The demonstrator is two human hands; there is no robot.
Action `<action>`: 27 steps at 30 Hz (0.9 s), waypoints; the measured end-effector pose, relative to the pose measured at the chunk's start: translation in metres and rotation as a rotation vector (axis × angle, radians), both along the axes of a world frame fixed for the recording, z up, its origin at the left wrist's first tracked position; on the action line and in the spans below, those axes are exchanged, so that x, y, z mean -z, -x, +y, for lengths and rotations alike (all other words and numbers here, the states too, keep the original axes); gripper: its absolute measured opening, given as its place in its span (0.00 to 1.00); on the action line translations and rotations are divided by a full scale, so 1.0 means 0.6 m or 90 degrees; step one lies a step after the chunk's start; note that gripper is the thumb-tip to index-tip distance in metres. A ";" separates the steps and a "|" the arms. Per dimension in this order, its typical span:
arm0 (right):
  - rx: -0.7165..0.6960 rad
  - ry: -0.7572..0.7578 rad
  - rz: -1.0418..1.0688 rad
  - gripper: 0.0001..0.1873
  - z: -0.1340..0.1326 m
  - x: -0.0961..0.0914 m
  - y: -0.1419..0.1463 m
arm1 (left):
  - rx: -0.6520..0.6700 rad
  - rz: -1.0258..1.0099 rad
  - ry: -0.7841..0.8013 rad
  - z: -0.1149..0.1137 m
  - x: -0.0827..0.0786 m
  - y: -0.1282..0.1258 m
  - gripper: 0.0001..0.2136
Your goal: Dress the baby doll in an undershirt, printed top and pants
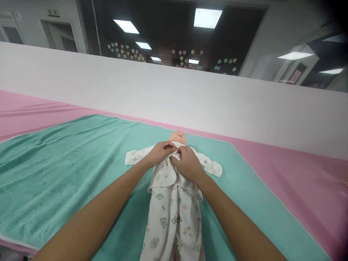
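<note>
A baby doll [178, 136] lies on its back, its head away from me and both sleeved arms spread out. It wears a white printed shirt [166, 174] and white printed pants [175, 217]. At the shirt's neckline, my left hand [162, 151] pinches the front edge of the shirt from the left. From the right, my right hand [187, 161] grips the shirt front just beside it, thumb and fingers closed on the cloth. The fingertips of both hands nearly meet below the doll's chin. Any fastener between them is too small to make out.
A teal blanket [108, 163] lies under the doll, over a pink cover [299, 181]. Behind stands a low white wall [174, 94] with a glass window [163, 32] above it, dotted with heart stickers. Part of another person's hand [346, 183] shows at the right edge.
</note>
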State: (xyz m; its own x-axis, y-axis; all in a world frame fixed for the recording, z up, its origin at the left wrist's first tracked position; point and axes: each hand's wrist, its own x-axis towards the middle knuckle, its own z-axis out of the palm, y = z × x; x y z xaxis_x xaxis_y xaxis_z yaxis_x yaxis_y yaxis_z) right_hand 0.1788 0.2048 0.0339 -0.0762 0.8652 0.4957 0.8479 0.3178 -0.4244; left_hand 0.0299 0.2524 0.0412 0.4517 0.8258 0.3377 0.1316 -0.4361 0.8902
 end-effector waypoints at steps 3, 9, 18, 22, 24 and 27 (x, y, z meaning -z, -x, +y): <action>0.005 0.045 0.040 0.06 0.015 -0.004 -0.010 | 0.025 -0.008 0.026 0.003 -0.003 0.006 0.11; -0.037 0.092 0.176 0.05 0.026 -0.001 -0.027 | -0.050 0.125 0.003 -0.002 -0.010 0.002 0.11; -0.061 -0.003 0.365 0.11 0.014 0.003 -0.017 | -0.079 0.003 0.002 -0.015 -0.008 -0.013 0.11; -0.102 0.019 0.478 0.13 0.018 0.006 -0.020 | -0.064 -0.060 0.033 -0.017 -0.003 -0.017 0.10; -0.113 0.028 0.496 0.12 0.022 0.010 -0.022 | -0.066 -0.066 0.053 -0.015 0.000 -0.018 0.10; -0.093 0.027 0.460 0.12 0.026 0.014 -0.024 | -0.073 -0.057 0.070 -0.013 0.002 -0.019 0.11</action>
State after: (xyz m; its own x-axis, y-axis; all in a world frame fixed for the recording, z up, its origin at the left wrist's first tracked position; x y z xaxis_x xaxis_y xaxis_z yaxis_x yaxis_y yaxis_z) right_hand 0.1933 0.2205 0.0258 0.1404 0.8905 0.4327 0.3028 0.3775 -0.8751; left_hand 0.0410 0.2443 0.0398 0.3238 0.9048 0.2767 0.0928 -0.3214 0.9424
